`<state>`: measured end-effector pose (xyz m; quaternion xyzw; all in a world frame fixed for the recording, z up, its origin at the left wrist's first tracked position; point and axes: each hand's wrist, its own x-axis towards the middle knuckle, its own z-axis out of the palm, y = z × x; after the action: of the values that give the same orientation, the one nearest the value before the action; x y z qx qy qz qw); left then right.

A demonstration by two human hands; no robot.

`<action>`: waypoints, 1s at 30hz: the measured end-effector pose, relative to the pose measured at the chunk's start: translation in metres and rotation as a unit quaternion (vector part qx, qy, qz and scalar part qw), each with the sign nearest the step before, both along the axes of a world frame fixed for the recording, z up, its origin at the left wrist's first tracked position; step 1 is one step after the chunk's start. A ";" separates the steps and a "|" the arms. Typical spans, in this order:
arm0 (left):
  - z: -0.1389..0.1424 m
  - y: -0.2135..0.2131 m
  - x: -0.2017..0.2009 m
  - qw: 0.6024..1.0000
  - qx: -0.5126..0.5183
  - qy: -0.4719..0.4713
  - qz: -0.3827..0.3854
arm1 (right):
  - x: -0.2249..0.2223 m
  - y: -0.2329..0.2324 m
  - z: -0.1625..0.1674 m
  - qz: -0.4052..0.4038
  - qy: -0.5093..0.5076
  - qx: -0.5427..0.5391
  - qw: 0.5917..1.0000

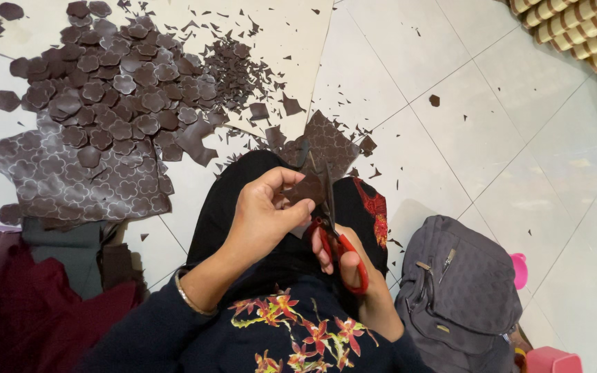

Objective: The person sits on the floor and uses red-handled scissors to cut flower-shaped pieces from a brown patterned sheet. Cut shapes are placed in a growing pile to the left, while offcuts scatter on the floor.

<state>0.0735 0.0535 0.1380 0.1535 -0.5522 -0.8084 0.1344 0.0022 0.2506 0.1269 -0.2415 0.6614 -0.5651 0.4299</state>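
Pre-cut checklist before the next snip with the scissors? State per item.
1. Left hand grips the brown piece between thumb and fingers: ok.
2. Right hand has fingers through the red handles of the scissors: ok.
3. Blades meet the piece's edge: ok, they run up against its right side.
4. Left fingertips off the blade line: cannot tell, the thumb sits very close to the blades.
5. Cut outline visible on the piece: cannot tell, too dark and small.
6. More stock within sight: ok, patterned sheet and pile of cut flower shapes lie on the floor.
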 end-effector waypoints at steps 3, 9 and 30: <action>0.001 0.000 0.000 1.000 0.005 -0.002 0.003 | -0.001 0.003 -0.006 0.000 0.003 -0.002 1.000; 0.001 0.000 0.000 1.000 0.018 0.000 -0.001 | -0.005 0.008 -0.024 -0.003 -0.014 -0.007 1.000; -0.002 -0.006 -0.001 0.999 0.020 0.024 -0.041 | -0.012 -0.004 0.010 0.047 0.109 0.014 0.993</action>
<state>0.0724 0.0473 0.1361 0.1143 -0.5382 -0.8276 0.1116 -0.0096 0.2464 0.1374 -0.3263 0.6997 -0.5058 0.3849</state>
